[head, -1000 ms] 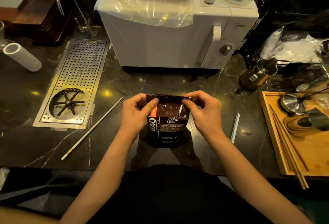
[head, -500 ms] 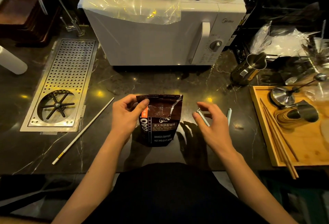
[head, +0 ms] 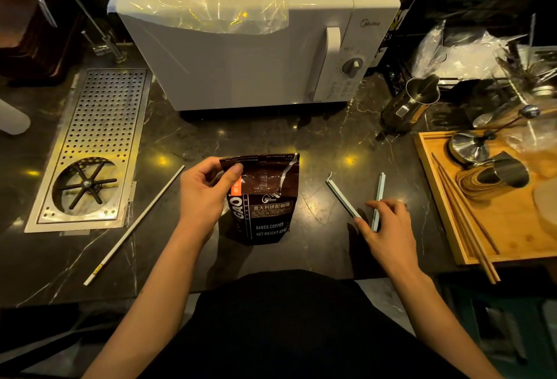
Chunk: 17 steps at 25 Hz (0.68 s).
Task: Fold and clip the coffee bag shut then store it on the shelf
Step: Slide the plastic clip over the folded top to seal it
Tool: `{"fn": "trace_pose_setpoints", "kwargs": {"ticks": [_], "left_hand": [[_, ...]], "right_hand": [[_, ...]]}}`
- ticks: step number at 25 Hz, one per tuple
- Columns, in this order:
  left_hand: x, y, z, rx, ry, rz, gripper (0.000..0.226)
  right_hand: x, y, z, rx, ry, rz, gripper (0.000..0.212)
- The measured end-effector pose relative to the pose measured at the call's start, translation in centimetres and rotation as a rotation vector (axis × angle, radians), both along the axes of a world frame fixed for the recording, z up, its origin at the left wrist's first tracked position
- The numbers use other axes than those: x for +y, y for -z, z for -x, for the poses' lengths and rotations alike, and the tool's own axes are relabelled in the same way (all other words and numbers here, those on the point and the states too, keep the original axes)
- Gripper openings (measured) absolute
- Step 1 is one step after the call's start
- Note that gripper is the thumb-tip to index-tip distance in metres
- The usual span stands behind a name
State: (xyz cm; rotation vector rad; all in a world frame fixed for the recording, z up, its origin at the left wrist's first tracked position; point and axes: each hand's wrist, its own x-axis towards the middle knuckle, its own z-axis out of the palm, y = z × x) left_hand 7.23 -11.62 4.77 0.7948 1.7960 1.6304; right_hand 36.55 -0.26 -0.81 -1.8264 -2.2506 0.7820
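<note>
Clearly printed coffee bag (head: 265,200), GAO, BAKED.COFFEE, NET.WEIGHT, Midea microwave (head: 241,56)

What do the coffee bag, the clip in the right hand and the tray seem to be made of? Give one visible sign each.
Coffee bag: probably glossy foil-laminate plastic; it creases and glints.
Clip: likely pale rigid plastic; two thin straight bars, hinged open.
Tray: wood, perhaps bamboo; warm grain, matte finish.

Coffee bag (head: 263,200) before microwave (head: 250,47), clip (head: 358,200) right (tray (head: 512,246) farther right).
</note>
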Motion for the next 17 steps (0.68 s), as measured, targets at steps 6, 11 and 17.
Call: {"fn": "trace_pose_setpoints", "kwargs": {"ticks": [6, 11, 17], "left_hand": [[0.1, -0.1, -0.3, 0.01, -0.008, -0.01, 0.011], [0.1, 0.0, -0.1, 0.015, -0.003, -0.009, 0.008], [0.1, 0.0, -0.2, 0.006, -0.007, -0.008, 0.012]], "right_hand": [[-0.9, 1.0, -0.7, -0.056, 0.047, 0.042, 0.031], [-1.0, 1.2, -0.7, 0.002, 0.085, 0.055, 0.022], [-0.8, 0.9, -0.3, 0.08, 0.106, 0.03, 0.017]]}}
